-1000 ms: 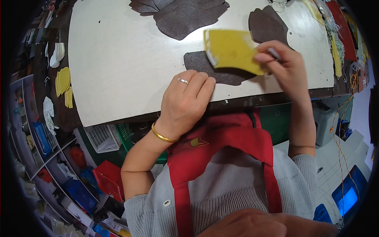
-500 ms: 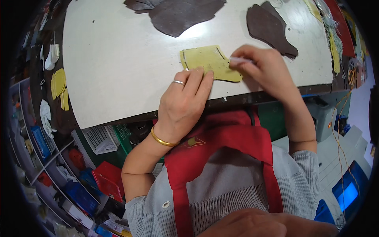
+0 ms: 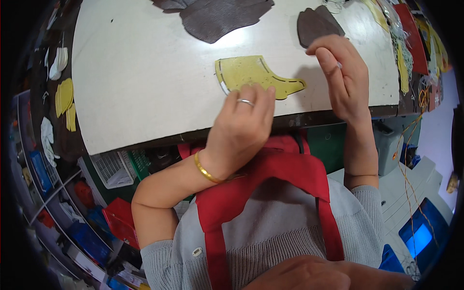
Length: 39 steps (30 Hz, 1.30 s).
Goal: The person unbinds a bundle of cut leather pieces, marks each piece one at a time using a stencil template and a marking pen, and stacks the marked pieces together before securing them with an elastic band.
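Note:
A yellow pattern template [image 3: 251, 69] with dark slots along its edges lies near the front of the white worktop. A thin dark edge shows under its lower right side. My left hand [image 3: 244, 118], with a ring and a gold bangle, has its bent fingers closed on the template's near edge; the thumb is hidden. To the right, above the worktop, my right hand [image 3: 345, 79] is closed round a thin pale stick, like a marking pen. Only a short bit of it shows, and it is apart from the template.
Dark brown leather pieces [image 3: 222, 19] lie at the back of the worktop [image 3: 140, 82], and more brown leather [image 3: 316, 26] lies beyond my right hand. Yellow pieces [image 3: 64, 98] and a white glove [image 3: 47, 137] are at the left. Cords and a red sheet [image 3: 411, 38] line the right edge.
My right hand has lifted away from the template, up and right, baring its narrow right end. My left hand has shifted slightly right along the near edge, fingers more bent.

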Each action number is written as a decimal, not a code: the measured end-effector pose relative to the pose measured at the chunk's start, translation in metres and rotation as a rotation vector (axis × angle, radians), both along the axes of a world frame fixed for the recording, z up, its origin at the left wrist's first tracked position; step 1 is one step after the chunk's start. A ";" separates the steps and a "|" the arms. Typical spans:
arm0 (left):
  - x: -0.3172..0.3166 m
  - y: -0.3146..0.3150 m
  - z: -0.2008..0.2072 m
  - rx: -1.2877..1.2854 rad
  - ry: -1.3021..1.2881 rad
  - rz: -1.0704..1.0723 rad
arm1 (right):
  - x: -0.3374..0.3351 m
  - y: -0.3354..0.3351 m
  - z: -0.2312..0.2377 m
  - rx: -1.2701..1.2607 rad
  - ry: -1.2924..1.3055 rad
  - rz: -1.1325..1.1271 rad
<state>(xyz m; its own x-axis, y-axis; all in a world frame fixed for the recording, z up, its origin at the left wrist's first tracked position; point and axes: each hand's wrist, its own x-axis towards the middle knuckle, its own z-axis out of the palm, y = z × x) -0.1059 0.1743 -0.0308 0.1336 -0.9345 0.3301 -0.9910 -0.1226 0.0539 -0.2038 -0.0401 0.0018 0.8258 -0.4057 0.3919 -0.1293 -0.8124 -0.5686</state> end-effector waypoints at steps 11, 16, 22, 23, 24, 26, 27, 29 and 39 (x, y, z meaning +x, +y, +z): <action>-0.011 0.001 -0.010 -0.052 0.052 -0.027 | 0.098 0.040 -0.011 -0.140 0.305 0.493; -0.010 -0.004 -0.003 -0.048 -0.017 0.015 | 0.068 0.021 -0.004 0.195 0.133 0.263; -0.013 -0.007 -0.005 -0.017 -0.068 0.036 | 0.030 0.016 -0.016 0.084 0.197 0.199; -0.012 -0.007 -0.006 -0.016 -0.065 0.024 | 0.021 0.018 -0.016 0.038 0.215 0.179; -0.011 -0.006 -0.006 -0.004 -0.075 0.025 | 0.013 0.019 -0.015 -0.008 0.232 0.161; -0.011 -0.008 -0.005 0.007 -0.084 0.021 | -0.009 0.011 -0.014 -0.095 0.197 0.141; -0.011 -0.009 -0.004 0.013 -0.088 0.029 | -0.020 0.006 -0.012 -0.086 0.238 0.107; -0.011 -0.009 -0.003 0.021 -0.097 0.031 | -0.028 0.004 -0.004 -0.049 0.367 0.079; -0.004 -0.012 0.003 0.002 -0.091 0.059 | 0.008 0.026 -0.003 0.021 0.559 0.064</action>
